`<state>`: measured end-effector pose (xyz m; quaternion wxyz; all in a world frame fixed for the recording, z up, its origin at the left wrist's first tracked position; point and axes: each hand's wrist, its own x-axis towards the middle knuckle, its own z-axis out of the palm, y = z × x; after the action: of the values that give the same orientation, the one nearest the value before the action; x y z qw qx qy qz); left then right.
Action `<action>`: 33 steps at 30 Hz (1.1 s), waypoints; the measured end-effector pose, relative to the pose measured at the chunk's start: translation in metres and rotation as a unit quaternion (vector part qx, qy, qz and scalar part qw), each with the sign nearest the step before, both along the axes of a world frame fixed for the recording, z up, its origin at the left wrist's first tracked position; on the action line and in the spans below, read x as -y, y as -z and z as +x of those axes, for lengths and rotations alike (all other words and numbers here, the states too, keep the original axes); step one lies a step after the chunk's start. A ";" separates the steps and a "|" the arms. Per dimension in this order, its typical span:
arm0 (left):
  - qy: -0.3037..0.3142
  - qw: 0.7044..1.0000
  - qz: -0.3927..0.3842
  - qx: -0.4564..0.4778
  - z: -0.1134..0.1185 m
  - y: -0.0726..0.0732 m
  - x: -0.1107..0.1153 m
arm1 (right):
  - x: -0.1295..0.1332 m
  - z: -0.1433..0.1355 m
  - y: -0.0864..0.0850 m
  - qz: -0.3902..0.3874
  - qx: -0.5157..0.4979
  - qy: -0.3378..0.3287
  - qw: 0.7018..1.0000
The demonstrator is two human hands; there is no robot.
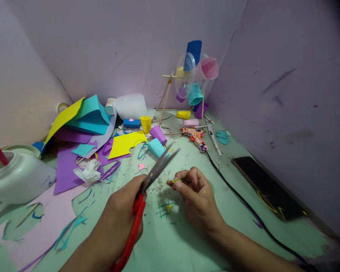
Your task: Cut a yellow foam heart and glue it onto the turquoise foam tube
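Observation:
My left hand (121, 215) is wrapped round the red handles of a pair of scissors (134, 223). The scissors' blades point up and to the right and stand slightly apart. To their right, my right hand (197, 196) pinches a small yellow piece (176, 181) between thumb and fingers. Below the yellow piece, a tiny yellow scrap (169, 208) lies on green pen lines on the pale green surface (170, 249). A pink heart cutout (141, 166) rests beyond the scissors' pivot, near a light blue roll (156, 147).
Coloured sheets (70, 162) and a white container (19, 177) fill the left. At the back stands a stick frame (166, 98) with a clear disc and coloured cups. A phone (268, 189), a black cable (240, 200) and a patterned glue gun (197, 139) lie right.

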<state>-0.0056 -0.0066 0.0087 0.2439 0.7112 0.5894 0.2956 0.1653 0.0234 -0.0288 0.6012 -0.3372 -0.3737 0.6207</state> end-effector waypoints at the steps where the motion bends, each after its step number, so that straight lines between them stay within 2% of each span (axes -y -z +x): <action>1: -0.012 0.999 -0.012 0.050 0.001 -0.002 0.000 | 0.001 -0.001 -0.001 -0.013 -0.002 -0.008 1.000; 3: -0.017 0.985 -0.057 0.163 0.006 -0.005 -0.002 | 0.003 -0.003 -0.002 -0.033 0.007 -0.024 0.999; 5: -0.032 0.958 -0.101 0.266 0.012 -0.008 -0.003 | 0.006 -0.006 -0.003 -0.045 0.024 -0.038 0.998; 7: -0.049 0.937 -0.127 0.323 0.016 -0.008 -0.003 | 0.008 -0.008 -0.003 -0.050 0.041 -0.049 0.997; 9: -0.056 0.928 -0.134 0.344 0.018 -0.006 -0.003 | 0.009 -0.010 -0.003 -0.054 0.049 -0.061 0.996; 14: -0.032 0.931 -0.126 0.342 0.018 -0.003 -0.002 | 0.010 -0.013 -0.003 -0.055 0.060 -0.078 0.994; 23: -0.054 0.959 -0.083 0.267 0.020 -0.004 -0.001 | 0.010 -0.012 -0.002 -0.034 0.050 -0.114 0.992; 33: -0.081 0.956 -0.065 0.276 0.017 0.001 0.000 | 0.009 -0.009 0.002 -0.032 -0.005 -0.143 0.989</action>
<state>0.0119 -0.0063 0.0077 0.4177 0.5344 0.5729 0.4602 0.1566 0.0149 -0.0311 0.4971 -0.2962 -0.3951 0.7135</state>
